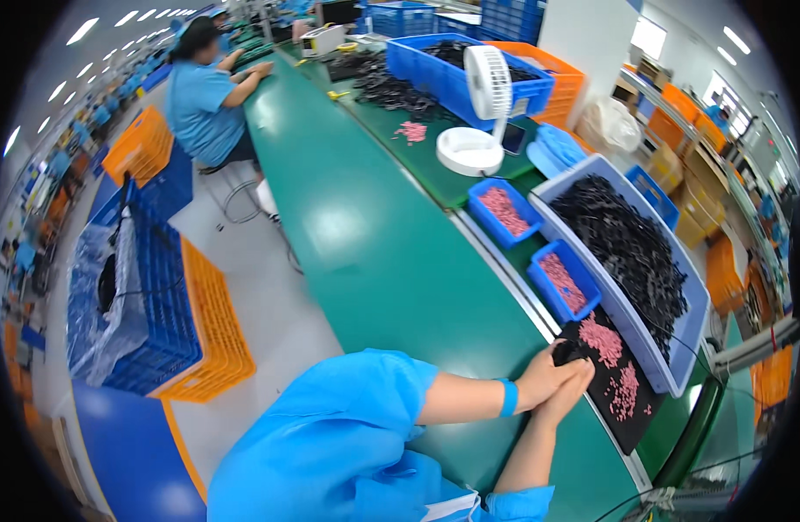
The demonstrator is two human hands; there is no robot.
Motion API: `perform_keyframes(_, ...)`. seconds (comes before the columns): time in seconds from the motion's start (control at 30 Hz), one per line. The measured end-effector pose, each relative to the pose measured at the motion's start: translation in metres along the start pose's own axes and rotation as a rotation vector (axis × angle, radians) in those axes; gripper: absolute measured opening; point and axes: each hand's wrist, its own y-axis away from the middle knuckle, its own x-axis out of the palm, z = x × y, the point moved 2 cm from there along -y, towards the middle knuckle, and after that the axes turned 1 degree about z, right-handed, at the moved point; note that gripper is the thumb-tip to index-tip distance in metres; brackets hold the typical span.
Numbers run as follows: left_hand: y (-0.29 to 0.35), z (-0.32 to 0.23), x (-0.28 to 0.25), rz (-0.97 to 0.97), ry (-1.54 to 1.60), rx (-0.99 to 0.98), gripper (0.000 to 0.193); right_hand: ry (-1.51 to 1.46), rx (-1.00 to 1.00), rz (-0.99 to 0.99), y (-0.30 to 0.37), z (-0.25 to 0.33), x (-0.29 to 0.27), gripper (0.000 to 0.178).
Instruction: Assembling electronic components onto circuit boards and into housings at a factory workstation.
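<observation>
My left hand (pixel 539 381) and my right hand (pixel 567 398) are closed together over the right side of the green table. A small black part (pixel 570 351) shows at their fingertips; its exact kind is too blurred to tell. The fingers overlap, so which hand bears the part more is partly hidden. Just right of them lies a black mat (pixel 633 433) with two loose heaps of small pink pieces (pixel 602 341). Beyond the mat stand two small blue trays, a nearer tray (pixel 546 292) and a farther tray (pixel 487 223), both holding pink pieces.
A large pale bin (pixel 694 322) full of black parts flanks the mat. Farther along are a white fan (pixel 470 152), a blue crate (pixel 417 65) and a pile of black parts (pixel 387 91). A co-worker (pixel 200 104) sits at far left. Stacked crates (pixel 213 322) stand on the floor.
</observation>
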Motion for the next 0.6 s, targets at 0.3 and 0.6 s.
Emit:
perform_keyframes(0.3,0.004,-0.005,-0.012,0.013,-0.040,0.038,0.027,0.057,-0.118,0.085,0.004,-0.020,0.010,0.033)
perform_keyframes(0.6,-0.006,0.012,-0.016,-0.016,0.008,0.133,0.036,-0.001,-0.200,0.098,-0.010,-0.032,0.010,0.025)
